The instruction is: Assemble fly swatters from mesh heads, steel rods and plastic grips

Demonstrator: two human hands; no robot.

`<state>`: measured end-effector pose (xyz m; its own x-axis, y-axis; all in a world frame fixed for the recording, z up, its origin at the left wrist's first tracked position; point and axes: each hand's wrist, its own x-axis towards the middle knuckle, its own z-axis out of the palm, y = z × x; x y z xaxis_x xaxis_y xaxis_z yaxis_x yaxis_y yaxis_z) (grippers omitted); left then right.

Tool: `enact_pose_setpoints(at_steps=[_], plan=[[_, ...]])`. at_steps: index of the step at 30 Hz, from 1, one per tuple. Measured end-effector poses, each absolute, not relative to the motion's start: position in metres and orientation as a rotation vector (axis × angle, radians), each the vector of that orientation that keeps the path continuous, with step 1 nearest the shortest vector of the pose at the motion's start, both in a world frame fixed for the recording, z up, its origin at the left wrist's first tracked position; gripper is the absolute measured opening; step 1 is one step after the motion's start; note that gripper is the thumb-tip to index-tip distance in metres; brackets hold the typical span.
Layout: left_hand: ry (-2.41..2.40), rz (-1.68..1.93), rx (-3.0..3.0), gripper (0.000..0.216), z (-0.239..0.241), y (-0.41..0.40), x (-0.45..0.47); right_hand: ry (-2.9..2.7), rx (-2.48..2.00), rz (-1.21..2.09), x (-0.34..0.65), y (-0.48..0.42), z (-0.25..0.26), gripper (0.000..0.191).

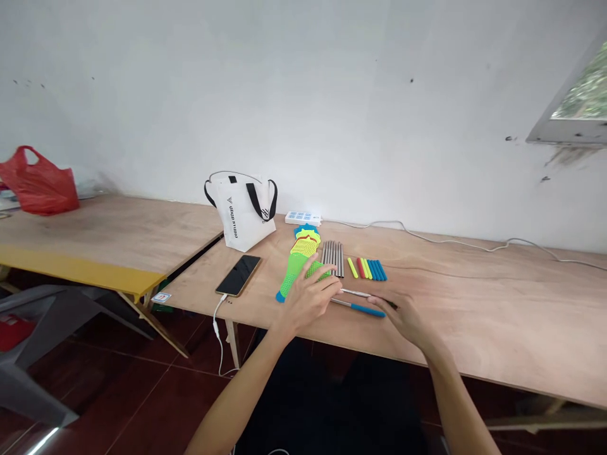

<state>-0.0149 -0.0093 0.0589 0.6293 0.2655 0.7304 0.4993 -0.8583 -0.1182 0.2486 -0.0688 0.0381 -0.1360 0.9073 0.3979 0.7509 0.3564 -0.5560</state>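
A thin metal rod (355, 292) spans the gap between my hands. My left hand (310, 297) pinches its left end low down, with the other fingers raised. My right hand (405, 318) is closed around its right end, which the fingers partly cover. Just below lies a second rod with a blue handle (367, 309), flat on the table. Beyond my left hand, green, yellow and blue perforated plastic pieces, like fly swatter heads (303, 246), lie in an overlapping row. Several metal rods (333, 258) lie side by side. To their right are yellow, red and blue handle sleeves (367, 269).
On the wooden table (474, 303), a phone (239, 275) with a white cable lies at left. A white bag (246, 215) and a power strip (303, 218) stand near the wall. Another table (109, 234) at left bears a red plastic bag (42, 183).
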Motion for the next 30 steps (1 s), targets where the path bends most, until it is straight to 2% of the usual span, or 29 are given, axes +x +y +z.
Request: enact_pose_setpoints(at_steps=[8,14,19,24,30], plan=[[-0.635,-1.009,-2.64,0.021,0.059,-0.009,-0.02,-1.874,-1.497,0.043,0.211,-0.072,0.027,0.047],[-0.69,-1.202,-2.659,0.018,0.059,-0.015,-0.009,-1.811,-1.576,0.141,0.217,-0.068,0.03,0.045],[-0.609,-1.506,-2.777,0.019,0.065,-0.03,-0.006,-1.579,-1.575,0.258,0.222,-0.066,0.035,0.052],[-1.004,-1.445,-3.25,0.03,0.056,-0.027,-0.001,-1.516,-1.423,0.445,0.213,-0.069,0.038,0.053],[-1.021,-2.124,-3.416,0.039,0.047,-0.014,0.009,-1.606,-1.371,0.64,0.188,-0.077,0.042,0.05]])
